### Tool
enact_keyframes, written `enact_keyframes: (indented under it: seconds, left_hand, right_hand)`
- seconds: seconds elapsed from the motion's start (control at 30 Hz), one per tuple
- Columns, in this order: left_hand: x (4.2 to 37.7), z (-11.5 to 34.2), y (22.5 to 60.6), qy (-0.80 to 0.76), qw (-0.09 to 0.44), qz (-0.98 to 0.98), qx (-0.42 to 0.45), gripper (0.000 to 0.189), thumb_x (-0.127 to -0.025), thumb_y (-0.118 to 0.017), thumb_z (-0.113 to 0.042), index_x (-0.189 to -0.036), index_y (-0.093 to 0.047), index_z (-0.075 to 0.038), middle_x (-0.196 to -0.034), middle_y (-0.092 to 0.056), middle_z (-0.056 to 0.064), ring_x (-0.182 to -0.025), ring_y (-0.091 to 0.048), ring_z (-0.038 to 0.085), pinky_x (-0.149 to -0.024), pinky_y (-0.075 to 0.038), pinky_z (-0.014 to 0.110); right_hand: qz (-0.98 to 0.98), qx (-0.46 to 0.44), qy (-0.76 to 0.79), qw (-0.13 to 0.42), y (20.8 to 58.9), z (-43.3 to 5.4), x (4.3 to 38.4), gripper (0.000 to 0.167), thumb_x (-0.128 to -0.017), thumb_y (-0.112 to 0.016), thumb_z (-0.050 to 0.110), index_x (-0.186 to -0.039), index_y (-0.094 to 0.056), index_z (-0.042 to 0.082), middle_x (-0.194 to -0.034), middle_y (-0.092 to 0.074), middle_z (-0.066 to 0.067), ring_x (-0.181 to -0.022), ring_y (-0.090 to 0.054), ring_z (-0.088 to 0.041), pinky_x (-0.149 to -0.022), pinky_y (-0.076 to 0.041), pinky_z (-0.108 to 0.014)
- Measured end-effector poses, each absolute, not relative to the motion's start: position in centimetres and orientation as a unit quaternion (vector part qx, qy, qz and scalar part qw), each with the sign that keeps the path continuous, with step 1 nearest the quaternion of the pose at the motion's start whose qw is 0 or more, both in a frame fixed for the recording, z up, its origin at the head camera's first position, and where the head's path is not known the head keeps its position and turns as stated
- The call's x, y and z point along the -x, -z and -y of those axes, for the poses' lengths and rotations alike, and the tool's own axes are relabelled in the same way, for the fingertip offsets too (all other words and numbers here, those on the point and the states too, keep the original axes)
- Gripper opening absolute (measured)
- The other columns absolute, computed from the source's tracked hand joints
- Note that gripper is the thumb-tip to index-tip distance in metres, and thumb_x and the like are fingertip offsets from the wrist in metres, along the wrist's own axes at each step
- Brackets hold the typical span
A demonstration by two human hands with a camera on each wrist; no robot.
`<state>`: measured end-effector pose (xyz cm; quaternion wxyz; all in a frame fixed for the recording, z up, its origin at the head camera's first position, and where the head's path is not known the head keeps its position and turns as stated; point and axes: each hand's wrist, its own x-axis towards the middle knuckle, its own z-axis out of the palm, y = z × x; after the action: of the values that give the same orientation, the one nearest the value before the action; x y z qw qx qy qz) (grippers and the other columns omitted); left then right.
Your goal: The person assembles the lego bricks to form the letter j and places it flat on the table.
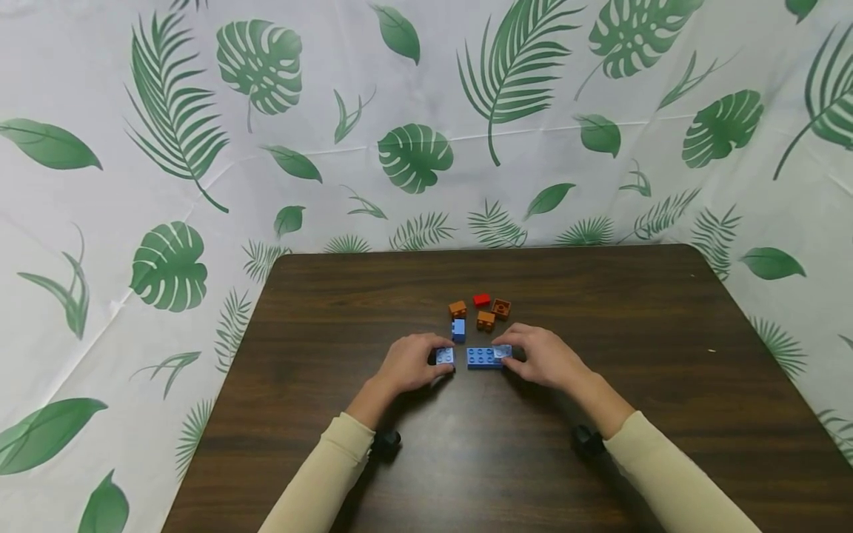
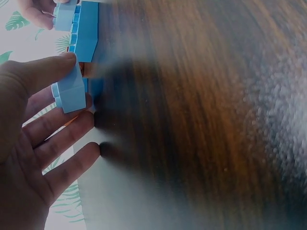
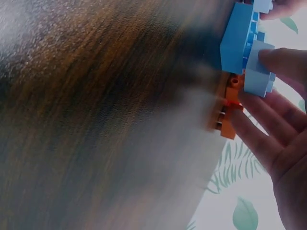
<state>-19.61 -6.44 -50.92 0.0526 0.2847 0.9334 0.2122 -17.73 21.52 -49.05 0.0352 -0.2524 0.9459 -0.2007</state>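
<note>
A long blue brick (image 1: 480,358) with studs on top lies on the table between the two hands. My left hand (image 1: 408,361) pinches a small light blue brick (image 2: 71,93) between thumb and fingers, just left of the long brick. In the left wrist view its other fingers are spread, with their tips near the tabletop. My right hand (image 1: 543,355) pinches a second small light blue brick (image 3: 257,69) right at the studs on the long brick's right end.
Behind the hands lie a small blue brick (image 1: 458,330), a red brick (image 1: 481,300) and three orange bricks, one (image 1: 501,309) showing its hollow underside. The dark wooden table (image 1: 566,281) ends at a leaf-patterned cloth (image 1: 413,89).
</note>
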Motion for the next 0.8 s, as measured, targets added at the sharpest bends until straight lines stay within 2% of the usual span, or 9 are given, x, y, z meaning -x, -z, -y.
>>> enact_keyframes:
  seconds: [0.3,0.8]
  left_hand:
    - [19.77,6.29,51.06,-0.210,0.037,-0.935,-0.285,0.039,-0.088,-0.072,-0.041,-0.123,-0.070,-0.024,-0.115,-0.069,-0.005,-0.097,-0.063,0.013,-0.081,-0.051,0.037]
    - [19.68,6.09,51.04,-0.215,0.037,-0.935,-0.280,0.038,-0.088,-0.072,-0.040,-0.122,-0.071,-0.023,-0.118,-0.068,-0.004,-0.100,-0.063,0.014,-0.082,-0.050,0.038]
  right_hand:
    - [-0.947,0.251,0.200,0.028,49.14,-21.82,18.09,0.032,-0.085,-0.078,0.022,-0.116,-0.072,0.023,-0.109,-0.063,0.004,-0.089,-0.060,-0.015,-0.085,-0.053,-0.044]
    - [-0.941,0.277,0.193,0.029,48.78,-21.91,18.14,0.033,-0.087,-0.076,0.023,-0.119,-0.072,0.020,-0.111,-0.063,0.003,-0.092,-0.062,-0.016,-0.085,-0.052,-0.044]
